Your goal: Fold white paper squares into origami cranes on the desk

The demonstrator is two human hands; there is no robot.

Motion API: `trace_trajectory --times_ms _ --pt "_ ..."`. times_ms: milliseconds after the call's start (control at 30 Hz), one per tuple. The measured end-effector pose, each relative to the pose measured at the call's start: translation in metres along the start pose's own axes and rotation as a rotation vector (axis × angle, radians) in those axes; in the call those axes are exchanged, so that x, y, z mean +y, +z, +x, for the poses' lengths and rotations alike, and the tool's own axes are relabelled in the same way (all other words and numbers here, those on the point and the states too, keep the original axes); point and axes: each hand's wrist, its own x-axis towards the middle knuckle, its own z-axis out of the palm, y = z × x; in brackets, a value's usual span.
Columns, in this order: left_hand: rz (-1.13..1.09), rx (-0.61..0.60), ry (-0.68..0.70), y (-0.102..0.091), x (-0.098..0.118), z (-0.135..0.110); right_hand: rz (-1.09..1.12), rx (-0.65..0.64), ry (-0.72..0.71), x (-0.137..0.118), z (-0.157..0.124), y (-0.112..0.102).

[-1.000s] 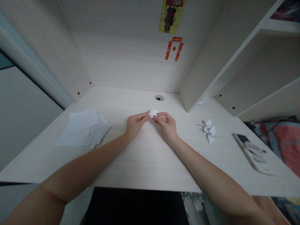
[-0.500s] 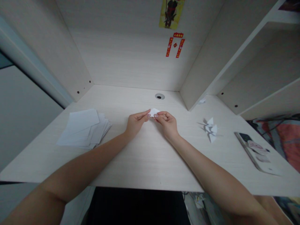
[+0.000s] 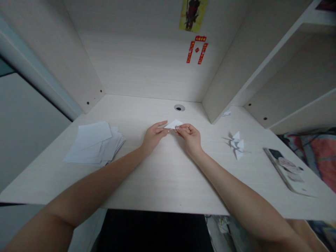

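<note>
A small folded piece of white paper (image 3: 174, 124) is held between my two hands above the middle of the desk, its peak pointing away from me. My left hand (image 3: 154, 134) has its thumb at the paper's lower left edge, with the index finger lifted off and stretched out above. My right hand (image 3: 191, 137) pinches the right side of the paper between thumb and fingers. Off to the right lie folded paper cranes (image 3: 236, 144), close together; how many I cannot tell.
A loose stack of white paper sheets (image 3: 94, 143) lies on the left of the desk (image 3: 157, 185). On the right is a phone (image 3: 286, 171) in a decorated case. A round cable hole (image 3: 179, 108) sits near the back wall, and an upright panel (image 3: 223, 77) stands at the right.
My left index finger has lifted away from the paper, and more of its white triangular face shows. My right hand has shifted slightly right, still pinching.
</note>
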Motion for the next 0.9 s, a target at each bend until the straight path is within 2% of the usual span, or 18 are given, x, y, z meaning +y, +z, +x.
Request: trace_trajectory --times_ms 367,900 --pt "0.008 0.023 -0.032 0.0028 0.0026 -0.0027 -0.001 -0.039 0.006 -0.0005 -0.0041 0.0028" --pt "0.022 -0.053 -0.042 0.0039 0.0023 -0.0031 -0.023 0.009 0.02 -0.0023 -0.0014 0.0011"
